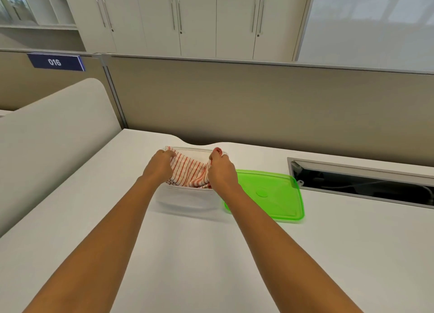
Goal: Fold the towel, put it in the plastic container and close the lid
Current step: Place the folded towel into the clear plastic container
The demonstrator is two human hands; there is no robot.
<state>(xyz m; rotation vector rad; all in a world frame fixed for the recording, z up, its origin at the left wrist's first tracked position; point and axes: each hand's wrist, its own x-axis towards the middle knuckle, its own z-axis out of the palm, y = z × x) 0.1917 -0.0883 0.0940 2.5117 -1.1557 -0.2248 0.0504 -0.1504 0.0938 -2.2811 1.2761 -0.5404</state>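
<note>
A folded white towel with red stripes sits in the top of a clear plastic container on the white desk. My left hand grips the towel's left end and my right hand grips its right end, both over the container's opening. Part of the towel still bulges above the rim. The green translucent lid lies flat on the desk, just right of the container and touching my right wrist area.
A grey partition wall stands right behind the container. An open cable tray slot cuts into the desk at the right. A rounded white divider borders the desk on the left.
</note>
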